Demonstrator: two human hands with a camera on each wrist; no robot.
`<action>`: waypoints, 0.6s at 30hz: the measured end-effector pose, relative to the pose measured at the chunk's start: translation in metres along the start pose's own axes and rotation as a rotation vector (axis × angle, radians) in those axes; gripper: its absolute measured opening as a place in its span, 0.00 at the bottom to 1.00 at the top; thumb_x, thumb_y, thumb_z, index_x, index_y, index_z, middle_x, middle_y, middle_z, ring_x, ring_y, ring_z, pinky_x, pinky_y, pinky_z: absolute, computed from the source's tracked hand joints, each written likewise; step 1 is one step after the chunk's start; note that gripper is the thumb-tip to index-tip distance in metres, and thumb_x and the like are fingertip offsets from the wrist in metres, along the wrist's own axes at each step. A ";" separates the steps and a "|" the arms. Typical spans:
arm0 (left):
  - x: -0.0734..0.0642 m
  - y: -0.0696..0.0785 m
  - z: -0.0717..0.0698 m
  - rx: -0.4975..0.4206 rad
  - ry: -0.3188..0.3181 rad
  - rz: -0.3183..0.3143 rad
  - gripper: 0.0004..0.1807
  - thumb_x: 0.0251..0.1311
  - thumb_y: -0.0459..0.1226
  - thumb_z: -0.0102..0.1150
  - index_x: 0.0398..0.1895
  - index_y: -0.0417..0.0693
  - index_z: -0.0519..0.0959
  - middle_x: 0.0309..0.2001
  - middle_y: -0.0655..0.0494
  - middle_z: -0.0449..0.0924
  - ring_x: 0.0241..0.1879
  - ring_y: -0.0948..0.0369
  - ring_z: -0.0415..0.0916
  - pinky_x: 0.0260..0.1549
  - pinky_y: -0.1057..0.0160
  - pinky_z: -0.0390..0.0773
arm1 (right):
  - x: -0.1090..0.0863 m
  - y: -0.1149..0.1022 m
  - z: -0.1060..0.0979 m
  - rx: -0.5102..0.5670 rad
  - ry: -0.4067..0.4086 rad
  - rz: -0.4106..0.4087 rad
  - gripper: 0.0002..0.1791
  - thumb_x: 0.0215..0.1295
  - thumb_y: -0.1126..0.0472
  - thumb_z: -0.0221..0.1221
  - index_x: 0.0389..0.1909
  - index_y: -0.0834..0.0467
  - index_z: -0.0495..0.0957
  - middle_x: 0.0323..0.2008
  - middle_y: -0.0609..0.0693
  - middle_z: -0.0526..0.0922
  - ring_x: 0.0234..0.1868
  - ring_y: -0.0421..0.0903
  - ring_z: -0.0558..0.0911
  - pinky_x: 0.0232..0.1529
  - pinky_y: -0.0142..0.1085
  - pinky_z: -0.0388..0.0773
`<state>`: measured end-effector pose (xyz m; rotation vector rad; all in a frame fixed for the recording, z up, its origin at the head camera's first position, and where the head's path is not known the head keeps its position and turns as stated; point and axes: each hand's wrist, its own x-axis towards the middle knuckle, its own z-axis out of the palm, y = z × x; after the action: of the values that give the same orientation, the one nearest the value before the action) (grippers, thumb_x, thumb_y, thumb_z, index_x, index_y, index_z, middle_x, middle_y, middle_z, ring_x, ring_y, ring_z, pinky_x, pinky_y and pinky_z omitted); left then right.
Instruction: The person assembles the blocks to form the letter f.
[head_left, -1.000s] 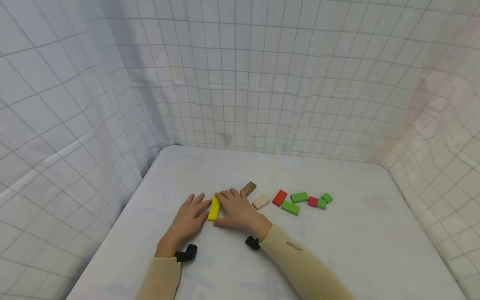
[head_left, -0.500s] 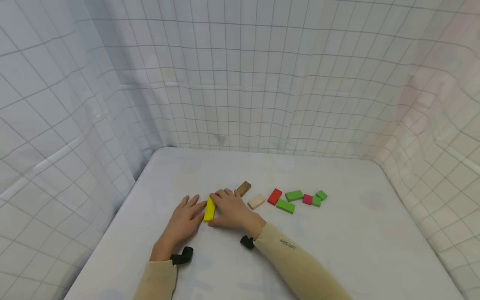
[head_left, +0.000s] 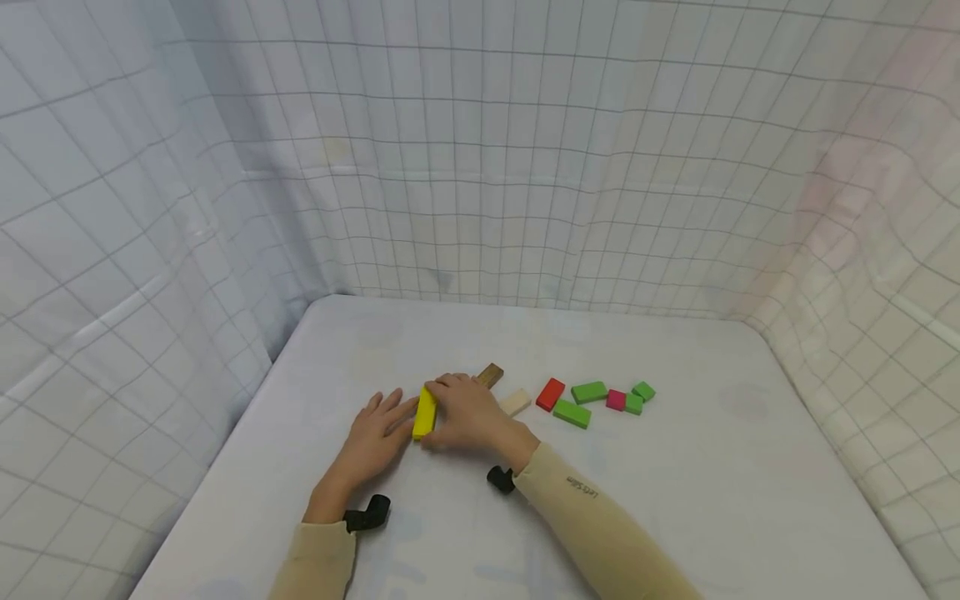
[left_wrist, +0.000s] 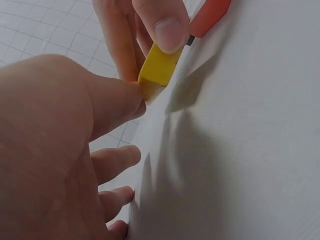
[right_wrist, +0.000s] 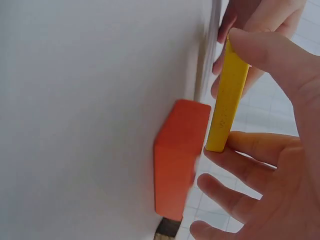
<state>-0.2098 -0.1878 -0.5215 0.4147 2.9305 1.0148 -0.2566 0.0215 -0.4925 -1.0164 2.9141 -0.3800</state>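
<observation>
In the head view, a yellow wooden block [head_left: 425,414] stands between my two hands at the left of the table. My right hand [head_left: 472,417] pinches it by its two ends, thumb at the near end and fingers at the far end, as the right wrist view also shows. On the block's other side, my left hand [head_left: 375,437] has its fingers extended, thumb and index tip close against the block. In the left wrist view the left thumb [left_wrist: 117,102] meets the block's edge; whether it presses cannot be told. An orange-red block [right_wrist: 182,160] lies by the right hand, hidden in the head view.
Right of my hands lie a brown block [head_left: 491,376], a cream block [head_left: 515,403], a red block [head_left: 551,394], two green blocks [head_left: 572,414], a magenta cube [head_left: 616,400] and two small green cubes [head_left: 633,404]. Grid-patterned curtains [head_left: 480,167] enclose the white table.
My right hand has arched up slightly and now covers part of the cream block. The yellow block has shifted only slightly with it. My left hand has stayed nearly in place; the head view moved a little.
</observation>
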 end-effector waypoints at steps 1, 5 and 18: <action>0.000 0.000 0.000 -0.022 0.002 0.004 0.26 0.76 0.44 0.51 0.74 0.51 0.68 0.76 0.40 0.57 0.75 0.33 0.42 0.66 0.29 0.42 | -0.001 0.001 -0.002 -0.003 0.006 -0.001 0.51 0.53 0.31 0.68 0.74 0.52 0.66 0.68 0.47 0.70 0.69 0.50 0.68 0.67 0.53 0.64; 0.001 0.002 0.000 -0.101 -0.010 0.012 0.27 0.76 0.46 0.50 0.76 0.56 0.66 0.76 0.43 0.56 0.76 0.35 0.41 0.66 0.29 0.42 | -0.004 0.003 -0.009 -0.019 0.027 -0.006 0.51 0.54 0.31 0.68 0.73 0.53 0.67 0.68 0.48 0.71 0.68 0.50 0.69 0.67 0.48 0.65; 0.002 0.017 0.008 -0.188 -0.058 0.080 0.31 0.73 0.57 0.50 0.77 0.67 0.63 0.78 0.52 0.54 0.77 0.41 0.41 0.65 0.27 0.47 | -0.036 0.021 -0.019 0.046 0.119 -0.028 0.50 0.53 0.33 0.70 0.73 0.53 0.68 0.67 0.47 0.72 0.68 0.48 0.69 0.67 0.49 0.65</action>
<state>-0.2073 -0.1697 -0.5174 0.5471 2.7557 1.2524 -0.2430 0.0634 -0.4804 -1.0648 2.9816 -0.5241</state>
